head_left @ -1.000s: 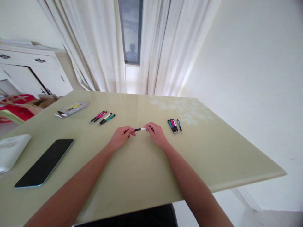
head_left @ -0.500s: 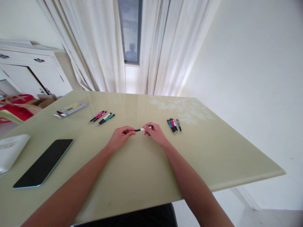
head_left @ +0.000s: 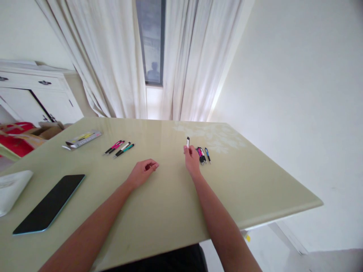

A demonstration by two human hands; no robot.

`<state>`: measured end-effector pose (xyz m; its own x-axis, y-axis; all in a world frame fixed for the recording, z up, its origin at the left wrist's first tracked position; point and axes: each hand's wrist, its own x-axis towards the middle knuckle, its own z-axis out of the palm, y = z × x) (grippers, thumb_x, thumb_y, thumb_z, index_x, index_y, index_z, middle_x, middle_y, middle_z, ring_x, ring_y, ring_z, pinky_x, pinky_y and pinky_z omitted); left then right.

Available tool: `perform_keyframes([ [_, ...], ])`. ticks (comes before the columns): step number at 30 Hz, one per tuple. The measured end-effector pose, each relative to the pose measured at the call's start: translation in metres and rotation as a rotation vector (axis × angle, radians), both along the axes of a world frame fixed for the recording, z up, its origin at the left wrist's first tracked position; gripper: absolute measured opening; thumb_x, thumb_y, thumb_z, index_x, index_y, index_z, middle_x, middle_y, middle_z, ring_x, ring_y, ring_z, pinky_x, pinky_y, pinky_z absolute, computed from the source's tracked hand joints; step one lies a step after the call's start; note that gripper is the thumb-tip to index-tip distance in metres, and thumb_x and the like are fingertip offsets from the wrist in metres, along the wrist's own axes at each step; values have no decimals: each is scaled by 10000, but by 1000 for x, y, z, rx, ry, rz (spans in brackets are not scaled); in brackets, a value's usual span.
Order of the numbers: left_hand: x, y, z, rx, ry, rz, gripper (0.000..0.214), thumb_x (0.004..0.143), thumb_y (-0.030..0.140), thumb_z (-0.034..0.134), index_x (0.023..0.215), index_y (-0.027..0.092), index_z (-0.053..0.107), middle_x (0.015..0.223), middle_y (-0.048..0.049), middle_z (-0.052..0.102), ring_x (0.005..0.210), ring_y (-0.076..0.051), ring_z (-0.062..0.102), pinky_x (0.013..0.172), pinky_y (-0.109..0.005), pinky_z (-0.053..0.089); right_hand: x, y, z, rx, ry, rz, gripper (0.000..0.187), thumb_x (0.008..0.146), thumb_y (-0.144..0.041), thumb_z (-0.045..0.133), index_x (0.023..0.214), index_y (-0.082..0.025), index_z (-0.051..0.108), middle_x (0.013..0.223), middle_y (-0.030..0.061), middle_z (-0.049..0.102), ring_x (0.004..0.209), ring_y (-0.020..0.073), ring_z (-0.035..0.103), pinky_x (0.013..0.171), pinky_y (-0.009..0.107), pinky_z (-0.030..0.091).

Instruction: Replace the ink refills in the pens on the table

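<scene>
My right hand (head_left: 191, 160) is closed around a white and black pen (head_left: 187, 142) that points up and away from me, just left of a small group of pens (head_left: 203, 155) in pink, green, blue and black. My left hand (head_left: 142, 172) rests on the pale green table (head_left: 159, 204) with its fingers curled loosely and nothing visible in them. Further left lies another group of pens (head_left: 119, 147) in pink, white and teal.
A black phone (head_left: 48, 204) lies at the near left, with a white object (head_left: 11, 187) beside it at the edge. A flat pen package (head_left: 82, 138) sits at the far left. White curtains (head_left: 113, 56) and a white cabinet (head_left: 34, 90) stand behind the table.
My left hand has let go of the white pen and dropped to the table. My right hand has carried the pen rightward toward the right-hand group, turning it upright. The view shifted slightly.
</scene>
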<state>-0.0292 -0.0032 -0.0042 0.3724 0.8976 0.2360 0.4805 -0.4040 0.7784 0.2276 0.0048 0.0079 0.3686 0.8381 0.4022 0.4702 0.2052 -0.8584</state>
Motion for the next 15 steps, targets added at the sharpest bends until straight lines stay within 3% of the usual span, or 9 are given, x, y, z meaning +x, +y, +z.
perform_keyframes([
  [2,2,0,-1,44,45,0,401,954,531,515,818,187,670,676,6,621,601,-149,505,582,-257,353,29,3,-2,-46,-135,-269,434,963,-590,434,819,-209,586,705,13,593,660,188,508,646,280,330],
  [5,5,-3,-2,126,81,2,404,947,523,501,745,192,614,628,20,557,582,-144,464,585,-261,331,61,4,-10,-173,-192,-451,402,978,-519,419,996,-192,652,852,79,701,759,236,595,684,295,351],
  [10,-3,-12,-1,164,8,217,490,936,571,397,597,226,315,550,37,319,552,-142,363,556,-281,271,66,3,-20,-249,-306,-507,332,975,-368,459,1101,-155,681,1074,157,722,972,288,628,808,340,385],
  [15,-14,-45,7,48,61,136,508,924,624,369,615,241,241,578,27,239,564,-159,319,556,-321,255,60,-9,-18,-226,-339,-493,277,947,-293,521,1096,-152,708,1137,182,681,1081,320,581,890,380,370],
])
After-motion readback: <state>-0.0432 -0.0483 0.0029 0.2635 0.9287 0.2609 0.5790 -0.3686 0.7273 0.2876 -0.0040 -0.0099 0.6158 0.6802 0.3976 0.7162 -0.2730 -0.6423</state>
